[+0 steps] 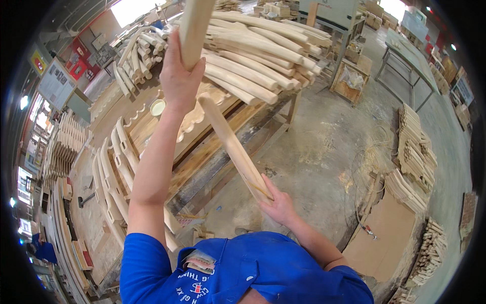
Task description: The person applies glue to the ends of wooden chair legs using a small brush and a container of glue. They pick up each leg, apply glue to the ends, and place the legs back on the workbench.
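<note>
Raised in front of me, my left hand (pixel 179 78) grips the lower end of a pale wooden bar (pixel 197 33), which runs up past the top of the picture. My right hand (pixel 278 202), lower and to the right, is closed around the near end of a second wooden bar (pixel 230 144). That bar slants up and left, its far end by the workbench edge (pixel 202 175); I cannot tell whether it touches. A thin yellowish strip lies along it beside my right fingers, too small to name. Beyond my hands, a pile of curved wooden bars (pixel 253 76) covers the bench's far side.
Notched wooden pieces (pixel 109 175) lie side by side at the left, near a hammer (pixel 87 199). A round tin (pixel 157 107) sits among scalloped boards. Stacked wood (pixel 415 147) and a cardboard sheet (pixel 382 235) are on the right. Another person in blue (pixel 43 251) is far left.
</note>
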Tool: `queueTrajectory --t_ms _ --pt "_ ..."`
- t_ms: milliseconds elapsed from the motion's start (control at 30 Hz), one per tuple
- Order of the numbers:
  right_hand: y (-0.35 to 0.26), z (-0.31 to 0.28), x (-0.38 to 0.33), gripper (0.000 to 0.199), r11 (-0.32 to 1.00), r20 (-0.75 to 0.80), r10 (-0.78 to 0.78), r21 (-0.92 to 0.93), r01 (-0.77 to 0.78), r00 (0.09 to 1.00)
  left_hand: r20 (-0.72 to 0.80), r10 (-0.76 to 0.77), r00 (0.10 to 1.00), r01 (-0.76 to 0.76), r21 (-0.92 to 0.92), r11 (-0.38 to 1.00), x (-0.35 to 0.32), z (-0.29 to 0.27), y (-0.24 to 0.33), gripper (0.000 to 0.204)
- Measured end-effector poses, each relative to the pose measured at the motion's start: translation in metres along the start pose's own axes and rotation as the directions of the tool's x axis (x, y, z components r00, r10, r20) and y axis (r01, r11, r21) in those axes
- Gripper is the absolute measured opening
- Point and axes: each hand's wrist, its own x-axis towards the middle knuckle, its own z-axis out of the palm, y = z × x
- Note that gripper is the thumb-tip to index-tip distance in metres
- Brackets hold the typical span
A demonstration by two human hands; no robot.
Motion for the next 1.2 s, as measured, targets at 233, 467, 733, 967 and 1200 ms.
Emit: queueTrajectory --t_ms 233,467,733,967,1200 --pt "0.036 -0.048 -0.042 0.073 0.995 0.082 0.086 0.034 -0.089 0.993 0.158 0.023 0.987 -0.047 0.148 0.988 -0.008 0.048 0.090 0.076" --pt "0.065 -0.094 -0.079 0.073 0.998 0.155 0.057 -0.005 -0.057 0.986 0.224 0.045 0.973 -0.085 0.171 0.982 -0.025 0.050 0.145 0.075" --pt "0.178 -0.146 -0.163 0.071 0.987 -0.181 0.158 -0.010 -0.163 0.971 0.772 -0.097 0.628 -0.172 0.260 0.950 -0.096 0.020 0.144 0.041" --pt "0.221 -0.137 -0.253 0.065 0.894 -0.415 0.426 0.331 -0.302 0.804 0.702 0.372 0.607 -0.467 -0.064 0.882 -0.222 0.046 0.073 0.022" --pt "0.200 -0.128 -0.264 0.064 0.850 -0.572 0.427 0.518 -0.095 0.701 0.882 0.259 0.395 -0.252 -0.167 0.953 -0.321 0.066 0.017 0.038"
